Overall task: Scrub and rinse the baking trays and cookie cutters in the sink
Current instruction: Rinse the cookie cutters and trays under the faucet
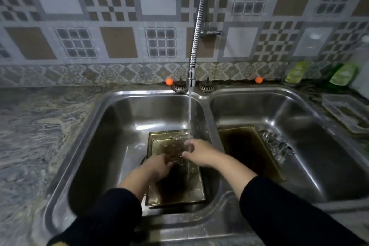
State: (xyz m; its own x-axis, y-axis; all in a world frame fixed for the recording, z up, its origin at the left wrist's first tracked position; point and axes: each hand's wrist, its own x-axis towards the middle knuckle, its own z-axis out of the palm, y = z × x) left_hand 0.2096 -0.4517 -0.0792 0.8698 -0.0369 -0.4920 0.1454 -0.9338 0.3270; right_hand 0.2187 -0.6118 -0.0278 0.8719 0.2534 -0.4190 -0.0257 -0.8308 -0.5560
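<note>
Brass-toned tray (175, 195) in left basin; both hands (157, 168) (199, 153) over it (grip unclear, blurred).

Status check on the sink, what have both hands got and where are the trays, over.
Left hand and right hand on tray in left basin, grip unclear. Tap water running onto it. Second tray waits in right basin. Nothing blocking.

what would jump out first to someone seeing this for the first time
The stream of water falling from the faucet onto both hands, left hand and right hand, over a baking tray in the left basin. A second tray lies in the right basin.
</note>
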